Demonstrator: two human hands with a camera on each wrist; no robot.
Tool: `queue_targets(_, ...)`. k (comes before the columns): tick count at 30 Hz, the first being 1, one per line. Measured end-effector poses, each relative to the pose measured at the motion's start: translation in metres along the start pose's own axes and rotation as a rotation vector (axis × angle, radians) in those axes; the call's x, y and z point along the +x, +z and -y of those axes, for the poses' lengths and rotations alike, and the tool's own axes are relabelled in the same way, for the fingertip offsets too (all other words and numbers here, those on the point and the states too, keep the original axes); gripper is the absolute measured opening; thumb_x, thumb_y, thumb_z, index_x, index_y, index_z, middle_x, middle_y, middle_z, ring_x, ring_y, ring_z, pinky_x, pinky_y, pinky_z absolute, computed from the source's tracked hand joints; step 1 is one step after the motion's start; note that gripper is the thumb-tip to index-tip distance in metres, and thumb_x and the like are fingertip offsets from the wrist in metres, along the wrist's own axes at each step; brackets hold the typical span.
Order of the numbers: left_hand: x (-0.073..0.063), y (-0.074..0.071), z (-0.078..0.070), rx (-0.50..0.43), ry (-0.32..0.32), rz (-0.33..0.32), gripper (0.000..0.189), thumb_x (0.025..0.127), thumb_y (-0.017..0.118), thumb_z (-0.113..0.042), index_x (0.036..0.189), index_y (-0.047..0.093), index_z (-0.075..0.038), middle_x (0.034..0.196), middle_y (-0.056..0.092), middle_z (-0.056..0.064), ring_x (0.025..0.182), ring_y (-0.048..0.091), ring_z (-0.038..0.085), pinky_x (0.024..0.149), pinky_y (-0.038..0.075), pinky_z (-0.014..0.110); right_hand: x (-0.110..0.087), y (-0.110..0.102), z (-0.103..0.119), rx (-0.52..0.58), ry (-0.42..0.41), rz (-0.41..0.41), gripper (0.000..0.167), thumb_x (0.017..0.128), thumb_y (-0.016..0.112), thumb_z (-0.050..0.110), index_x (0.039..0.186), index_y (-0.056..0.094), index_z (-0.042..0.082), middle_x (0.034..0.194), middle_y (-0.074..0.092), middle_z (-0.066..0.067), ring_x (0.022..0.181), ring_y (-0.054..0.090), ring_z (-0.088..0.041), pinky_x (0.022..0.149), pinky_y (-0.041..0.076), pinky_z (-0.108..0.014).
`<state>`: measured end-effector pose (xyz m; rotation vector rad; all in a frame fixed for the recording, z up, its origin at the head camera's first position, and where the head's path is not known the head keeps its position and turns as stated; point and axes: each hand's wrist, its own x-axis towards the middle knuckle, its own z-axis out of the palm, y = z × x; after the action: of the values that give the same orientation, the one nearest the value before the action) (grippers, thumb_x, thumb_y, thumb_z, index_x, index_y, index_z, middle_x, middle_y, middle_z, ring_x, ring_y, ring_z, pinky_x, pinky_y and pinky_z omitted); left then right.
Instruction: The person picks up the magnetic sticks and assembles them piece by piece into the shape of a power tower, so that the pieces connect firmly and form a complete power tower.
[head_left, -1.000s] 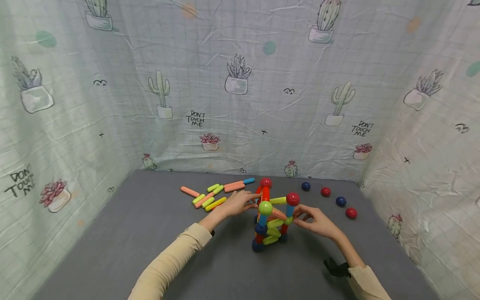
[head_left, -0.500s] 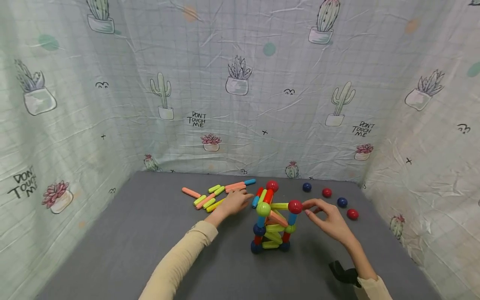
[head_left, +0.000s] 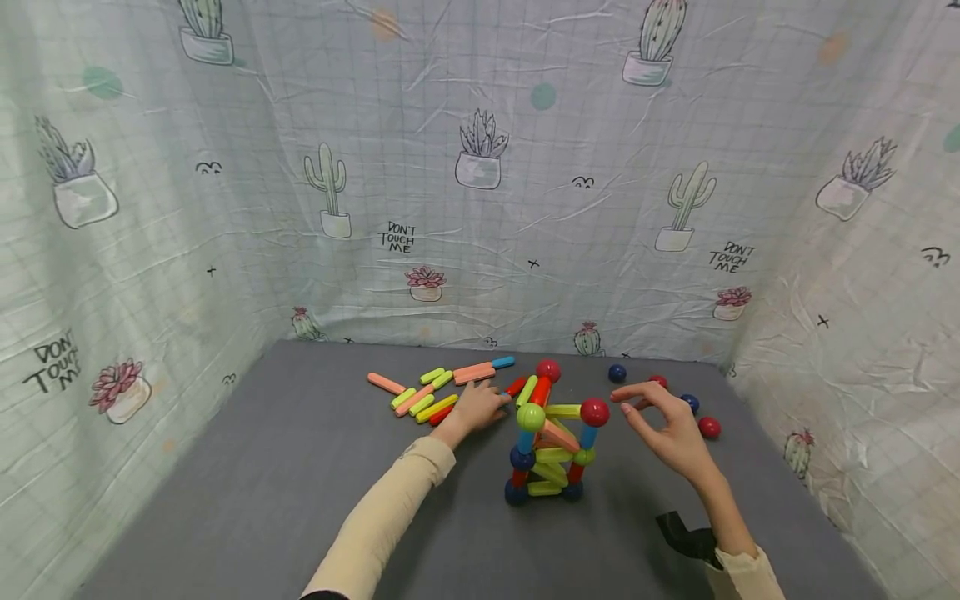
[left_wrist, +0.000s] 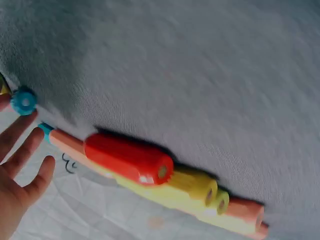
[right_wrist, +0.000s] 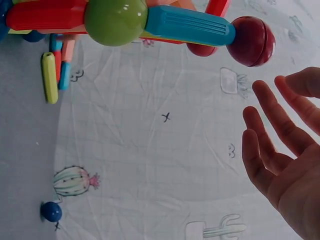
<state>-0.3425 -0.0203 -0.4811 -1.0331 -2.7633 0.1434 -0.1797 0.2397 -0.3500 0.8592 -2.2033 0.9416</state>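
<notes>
A frame of magnetic sticks and balls (head_left: 551, 454) stands on the grey table in the head view, with a light green ball (head_left: 532, 417) and a red ball (head_left: 595, 412) at its upper front corners. My left hand (head_left: 480, 406) is low behind and left of it, fingers extended at a blue stick (left_wrist: 23, 102); the thumb is hidden, and touch is unclear. A red stick (head_left: 516, 386) lies just beyond those fingertips. My right hand (head_left: 667, 429) hovers right of the frame's red ball, apart from it. In the right wrist view its fingers are loosely bent, holding nothing.
Several loose orange, yellow and light green sticks (head_left: 425, 398) lie back left, with another red stick (left_wrist: 127, 159) among them. Blue balls (head_left: 617, 372) and red balls (head_left: 709, 427) rest at the back right. A patterned cloth (head_left: 420, 192) hangs behind the table.
My left hand has left the frame's back left side and lowered to the blue stick. My right hand has risen from the frame's lower right ball, passed the upper red ball and drawn away rightward.
</notes>
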Motion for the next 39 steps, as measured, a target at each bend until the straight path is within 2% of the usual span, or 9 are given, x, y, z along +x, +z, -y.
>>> queue_targets(8, -0.008, -0.003, 0.004, 0.126, -0.079, 0.073, 0.030, 0.086, 0.058, -0.029, 0.112, 0.056, -0.015, 0.105, 0.064, 0.004, 0.094, 0.058, 0.023, 0.084, 0.044, 0.043, 0.001, -0.001, 0.005, -0.006, -0.041, -0.020, 0.019, 0.076, 0.058, -0.014, 0.092, 0.061, -0.004, 0.087, 0.062, -0.016, 0.079, 0.054, -0.012, 0.069, 0.043, -0.012)
queue_targets(14, 0.010, 0.040, 0.014, 0.196, -0.089, 0.067, 0.024, 0.092, 0.047, -0.027, 0.110, 0.059, -0.017, 0.102, 0.063, 0.006, 0.091, 0.059, 0.025, 0.083, 0.043, 0.047, 0.004, 0.002, 0.007, -0.017, -0.040, 0.026, 0.028, 0.071, 0.060, -0.018, 0.094, 0.061, -0.002, 0.090, 0.062, -0.014, 0.082, 0.053, -0.012, 0.068, 0.044, -0.014)
queue_targets(18, 0.002, 0.035, 0.012, 0.351, -0.066, 0.065, 0.019, 0.092, 0.048, -0.025, 0.104, 0.062, -0.022, 0.092, 0.064, 0.004, 0.082, 0.059, 0.024, 0.080, 0.043, 0.045, 0.004, 0.001, 0.009, -0.045, -0.037, 0.041, 0.029, 0.070, 0.061, -0.016, 0.094, 0.061, -0.001, 0.090, 0.062, -0.012, 0.084, 0.051, -0.004, 0.068, 0.043, -0.014)
queue_targets(19, -0.006, 0.018, 0.006, 0.367, -0.075, 0.101, 0.017, 0.088, 0.055, -0.023, 0.103, 0.064, -0.022, 0.091, 0.065, 0.004, 0.082, 0.060, 0.024, 0.081, 0.043, 0.045, 0.004, 0.001, 0.009, -0.052, -0.038, 0.038, 0.029, 0.070, 0.062, -0.017, 0.094, 0.061, -0.001, 0.090, 0.062, -0.011, 0.084, 0.051, -0.002, 0.068, 0.043, -0.013)
queue_targets(23, -0.029, -0.004, 0.004, 0.367, -0.072, 0.016, 0.014, 0.086, 0.057, -0.021, 0.098, 0.065, -0.019, 0.089, 0.066, 0.003, 0.081, 0.060, 0.024, 0.083, 0.042, 0.046, 0.001, 0.001, 0.006, -0.066, -0.053, 0.028, 0.030, 0.068, 0.062, -0.018, 0.093, 0.061, -0.001, 0.089, 0.062, -0.012, 0.083, 0.051, -0.007, 0.068, 0.042, -0.012)
queue_targets(27, -0.040, -0.032, 0.004, 0.140, -0.145, -0.160, 0.021, 0.083, 0.060, -0.027, 0.097, 0.061, -0.011, 0.089, 0.065, 0.006, 0.080, 0.059, 0.024, 0.077, 0.041, 0.044, -0.006, 0.008, -0.008, -0.063, -0.049, 0.039, 0.036, 0.067, 0.065, -0.016, 0.098, 0.061, 0.001, 0.092, 0.063, -0.011, 0.084, 0.051, -0.006, 0.068, 0.041, -0.013)
queue_targets(31, -0.045, -0.092, -0.011, -0.147, -0.188, -0.430, 0.026, 0.082, 0.060, -0.034, 0.096, 0.059, -0.012, 0.088, 0.062, 0.003, 0.078, 0.056, 0.019, 0.069, 0.036, 0.036, -0.011, 0.014, -0.020, -0.072, -0.028, 0.068, 0.043, 0.069, 0.068, -0.009, 0.108, 0.058, 0.004, 0.101, 0.062, -0.006, 0.090, 0.049, -0.001, 0.070, 0.042, -0.015)
queue_targets(35, -0.054, -0.152, -0.045, -0.363, -0.010, -0.599, 0.023, 0.083, 0.060, -0.031, 0.099, 0.062, -0.015, 0.092, 0.062, -0.001, 0.084, 0.055, 0.016, 0.073, 0.035, 0.034, -0.010, 0.017, -0.023, -0.062, -0.036, 0.093, 0.042, 0.072, 0.069, -0.003, 0.111, 0.058, 0.007, 0.104, 0.061, -0.003, 0.090, 0.047, -0.001, 0.071, 0.041, -0.016)
queue_targets(39, -0.058, -0.177, -0.078, -0.320, 0.168, -0.563, 0.023, 0.083, 0.061, -0.032, 0.100, 0.064, -0.018, 0.091, 0.061, -0.005, 0.085, 0.050, 0.011, 0.076, 0.033, 0.032, -0.007, 0.018, -0.022, -0.045, -0.058, 0.098, 0.040, 0.072, 0.068, -0.003, 0.109, 0.059, 0.009, 0.103, 0.060, -0.002, 0.087, 0.046, -0.002, 0.070, 0.039, -0.017)
